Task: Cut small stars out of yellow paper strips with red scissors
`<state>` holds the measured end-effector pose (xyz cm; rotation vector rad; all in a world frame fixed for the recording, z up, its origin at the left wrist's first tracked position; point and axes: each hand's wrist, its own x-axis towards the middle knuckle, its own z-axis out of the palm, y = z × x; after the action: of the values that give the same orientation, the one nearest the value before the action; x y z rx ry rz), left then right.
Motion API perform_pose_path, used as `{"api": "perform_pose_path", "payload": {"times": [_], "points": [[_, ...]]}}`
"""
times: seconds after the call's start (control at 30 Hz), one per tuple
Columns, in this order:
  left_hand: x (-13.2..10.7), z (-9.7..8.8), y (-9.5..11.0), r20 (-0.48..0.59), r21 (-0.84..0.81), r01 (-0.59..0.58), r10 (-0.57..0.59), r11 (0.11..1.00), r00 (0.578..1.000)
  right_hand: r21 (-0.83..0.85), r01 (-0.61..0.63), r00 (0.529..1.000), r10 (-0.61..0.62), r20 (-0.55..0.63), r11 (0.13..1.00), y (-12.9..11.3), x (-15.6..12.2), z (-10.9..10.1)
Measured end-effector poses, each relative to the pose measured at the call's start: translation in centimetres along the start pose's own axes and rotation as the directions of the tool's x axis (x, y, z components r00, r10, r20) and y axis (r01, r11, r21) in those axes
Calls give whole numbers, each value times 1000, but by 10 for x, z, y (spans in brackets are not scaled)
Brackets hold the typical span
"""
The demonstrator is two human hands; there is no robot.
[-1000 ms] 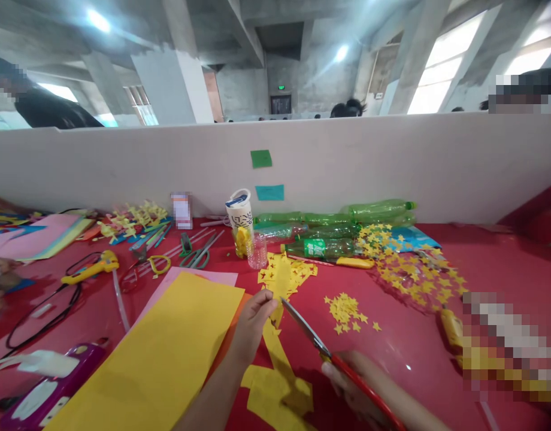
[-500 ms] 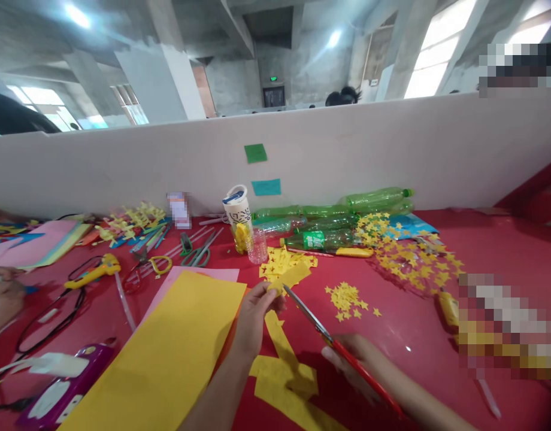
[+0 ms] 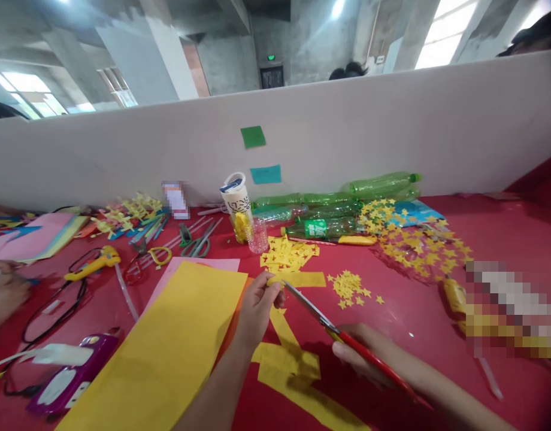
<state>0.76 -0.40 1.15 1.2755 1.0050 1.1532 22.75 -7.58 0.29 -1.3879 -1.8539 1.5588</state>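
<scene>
While the left hand [image 3: 260, 302] pinches a yellow strip [image 3: 305, 279] between its thumb and fingers, the right hand [image 3: 360, 353] is curled around the red-handled scissors [image 3: 320, 317]. The strip stretches rightward from the left fingertips, above the red surface [image 3: 419, 317]. The scissor blades point up and to the left, their tips at the strip close beside the left thumb; whether they bite into it cannot be told.

Just beyond the strip lie yellow scraps [image 3: 287, 256] with star-shaped holes, and to its right sits a small pile of yellow stars [image 3: 347, 286]. Nearer the person, between the forearms, are larger yellow cut pieces [image 3: 297, 368]. A yellow sheet [image 3: 167, 341] lies by the left forearm, partly over a pink sheet [image 3: 212, 263]. Behind the scraps, a clear cup [image 3: 258, 236] stands beside a white printed cup [image 3: 236, 199], and green bottles [image 3: 332, 227] lie along the pale partition [image 3: 347, 131].
</scene>
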Motion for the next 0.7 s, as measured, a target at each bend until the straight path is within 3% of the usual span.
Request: {"api": "perform_pose_path", "payload": {"times": [0.1, 0.27, 0.53, 0.7], "points": [[0, 0, -3, 18, -28, 15, -14, 999, 1000, 21, 33, 999, -33, 30, 999, -10, -2, -4], [0, -1, -7, 19, -128, 20, -18, 992, 1000, 77, -29, 994, 21, 107, 997, -23, -6, -10], [1, -3, -7, 20, -76, 5, -3, 997, 1000, 106, -18, 998, 12, 58, 994, -4, -2, -3], [1, -3, -7, 23, -42, -1, 2, 999, 1000, 114, -64, 997, 58, 57, 991, -8, -2, -7]]}}
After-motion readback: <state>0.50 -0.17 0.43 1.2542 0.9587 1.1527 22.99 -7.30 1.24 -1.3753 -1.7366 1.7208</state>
